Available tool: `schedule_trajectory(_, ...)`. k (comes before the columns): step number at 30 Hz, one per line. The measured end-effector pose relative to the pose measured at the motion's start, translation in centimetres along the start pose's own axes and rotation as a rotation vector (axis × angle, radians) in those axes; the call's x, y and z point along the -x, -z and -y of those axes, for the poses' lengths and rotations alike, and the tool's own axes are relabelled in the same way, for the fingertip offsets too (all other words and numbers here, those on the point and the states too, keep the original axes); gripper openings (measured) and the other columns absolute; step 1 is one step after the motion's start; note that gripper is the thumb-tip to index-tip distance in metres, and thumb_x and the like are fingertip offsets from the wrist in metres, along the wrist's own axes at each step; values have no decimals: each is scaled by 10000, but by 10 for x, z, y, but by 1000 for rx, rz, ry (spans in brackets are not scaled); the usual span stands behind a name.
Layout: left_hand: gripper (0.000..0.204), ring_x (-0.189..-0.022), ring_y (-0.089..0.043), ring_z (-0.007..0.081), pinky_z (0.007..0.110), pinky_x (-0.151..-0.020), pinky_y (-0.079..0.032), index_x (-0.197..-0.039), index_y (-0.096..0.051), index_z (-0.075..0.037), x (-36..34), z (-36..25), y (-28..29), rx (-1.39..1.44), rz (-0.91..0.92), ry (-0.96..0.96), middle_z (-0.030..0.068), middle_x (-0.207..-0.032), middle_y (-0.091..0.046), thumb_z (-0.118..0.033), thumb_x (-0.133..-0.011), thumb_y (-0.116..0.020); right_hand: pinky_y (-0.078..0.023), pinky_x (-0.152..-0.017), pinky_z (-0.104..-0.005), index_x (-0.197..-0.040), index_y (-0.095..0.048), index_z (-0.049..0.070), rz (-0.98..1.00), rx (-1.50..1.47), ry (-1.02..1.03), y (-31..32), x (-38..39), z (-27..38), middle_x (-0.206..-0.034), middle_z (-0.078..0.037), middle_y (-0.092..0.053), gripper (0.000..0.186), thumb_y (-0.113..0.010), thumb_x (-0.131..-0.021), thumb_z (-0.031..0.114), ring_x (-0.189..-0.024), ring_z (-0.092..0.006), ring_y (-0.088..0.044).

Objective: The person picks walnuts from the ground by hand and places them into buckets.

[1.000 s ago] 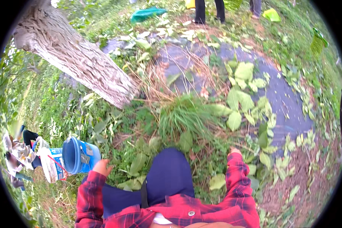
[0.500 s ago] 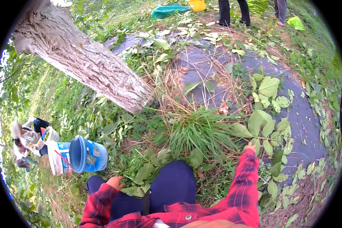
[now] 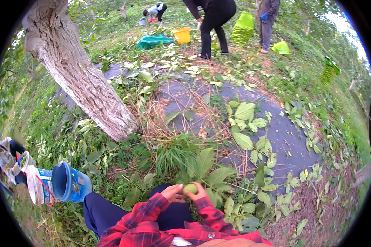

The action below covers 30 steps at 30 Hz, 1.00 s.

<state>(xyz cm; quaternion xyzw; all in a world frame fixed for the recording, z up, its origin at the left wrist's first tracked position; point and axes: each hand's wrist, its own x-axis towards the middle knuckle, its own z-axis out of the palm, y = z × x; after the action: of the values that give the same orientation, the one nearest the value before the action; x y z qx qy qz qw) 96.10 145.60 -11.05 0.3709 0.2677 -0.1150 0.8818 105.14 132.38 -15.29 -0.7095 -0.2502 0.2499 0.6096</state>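
Above my lap, my right hand grips a green round fruit with a leafy sprig right behind it; whether the two are joined I cannot tell. My left hand is just left of the fruit, fingers loosely bent and apart, close to it. Both sleeves are red plaid, over my dark blue trousers.
A leaning trunk, blue bucket and white bucket are on the left, with a person beyond. Behind the dark ground sheet are several people, a yellow bucket, green bundle and filled mesh bags.
My hands have come together in the middle, and my right hand has taken hold of the fruit. The view has tilted up, showing more of the people at the back.
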Motion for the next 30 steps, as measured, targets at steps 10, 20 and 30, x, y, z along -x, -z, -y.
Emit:
schedule_trajectory(10,299,-803,-539,267,417,-713,-457,-963,-461,-18,55,21,31,82,59,-25,148,-876,-532,-180,-723,-536,-428,-591,-222,-922,-551,6,402,-265,-279,-9,21,43,-752,-56,-580,255,-601,-699,119,-645,-94,-529)
schedule_trajectory(20,291,-704,-547,267,370,-618,-487,-858,-475,-22,77,-16,60,258,-184,-118,155,-789,-533,-292,-749,-459,-435,-584,-246,-805,-596,91,-747,496,-306,172,45,-64,-660,-62,-570,171,-536,-645,101,-591,-132,-530)
schedule_trajectory(30,247,-714,-539,280,398,-600,-480,-843,-485,-26,63,19,73,250,-148,-30,152,-812,-520,-231,-706,-492,-313,-857,-392,-1070,-435,32,-538,793,588,81,-141,16,-1057,-193,-445,679,-644,-538,397,-980,-326,-416)
